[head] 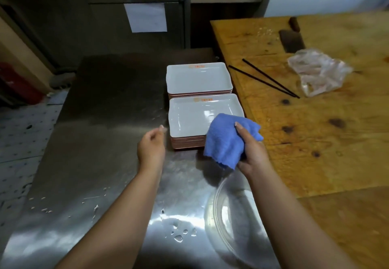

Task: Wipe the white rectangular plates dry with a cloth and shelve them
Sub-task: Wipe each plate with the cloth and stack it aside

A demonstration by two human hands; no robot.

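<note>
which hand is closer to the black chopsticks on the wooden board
Right. The right hand, holding the blue cloth, is over the near plate stack's right corner, beside the board where the chopsticks lie. The left hand is left of that stack, farther away.

There is one camera, worn on the person's head. It looks forward and down at the steel counter [101, 142] from close above. It sees very wide, so straight edges bend. Both arms reach in from the near edge. The wooden counter [315, 132] is on the right, the floor on the left, and dark cupboards at the far side.
</note>
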